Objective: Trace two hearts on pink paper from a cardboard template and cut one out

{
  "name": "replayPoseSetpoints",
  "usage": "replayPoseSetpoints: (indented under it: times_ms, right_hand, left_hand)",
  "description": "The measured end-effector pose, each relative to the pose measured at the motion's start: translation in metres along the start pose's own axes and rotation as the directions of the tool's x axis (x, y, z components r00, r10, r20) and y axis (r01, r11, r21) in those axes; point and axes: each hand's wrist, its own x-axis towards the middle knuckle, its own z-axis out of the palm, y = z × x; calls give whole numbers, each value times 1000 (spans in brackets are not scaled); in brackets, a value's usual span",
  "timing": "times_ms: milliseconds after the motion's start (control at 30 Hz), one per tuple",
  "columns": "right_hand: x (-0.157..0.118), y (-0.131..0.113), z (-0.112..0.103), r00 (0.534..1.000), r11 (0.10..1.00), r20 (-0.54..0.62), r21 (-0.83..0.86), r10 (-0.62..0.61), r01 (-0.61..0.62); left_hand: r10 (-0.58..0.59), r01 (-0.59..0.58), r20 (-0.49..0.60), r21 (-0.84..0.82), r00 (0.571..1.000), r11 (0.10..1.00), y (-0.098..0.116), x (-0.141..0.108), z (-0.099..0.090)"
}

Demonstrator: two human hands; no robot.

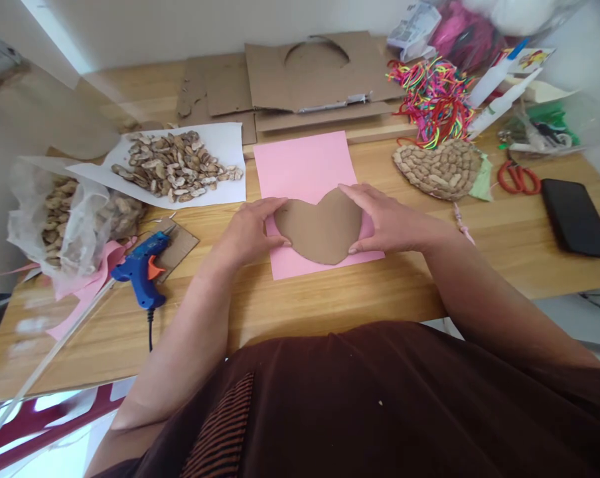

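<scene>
One cardboard heart (pixel 320 231) sat gripped between left hand (pixel 249 229) and right hand (pixel 388 218); likely light, stiff, creasable, side edges the best hold.

Lone head-worn camera, looking forward and down over the wearer's dark brown shirt (pixel 340 398). Wooden tabletop (pixel 404 285) near, spanning mid-frame; pale wall (pixel 180 26) behind it along the top edge.

A black phone (pixel 579 218) lies beside red-handled scissors (pixel 519 177) on a wooden table (pixel 509 259), with tangled multicolored cords (pixel 432 96) near two white bottles (pixel 490 83).
</scene>
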Motion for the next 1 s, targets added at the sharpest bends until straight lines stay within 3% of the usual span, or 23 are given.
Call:
replayPoseSetpoints:
  times_ms: [467,1000]
  right_hand:
    - [-10,-6,12,999,1000,-38,-9,-16,16]
    - [-12,-7,14,999,999,-22,-42,-24,23]
  left_hand:
    - [130,-131,80,6,988,991,-3,-1,-7]
    - [135,-136,106,-1,985,991,-4,-2,-10]
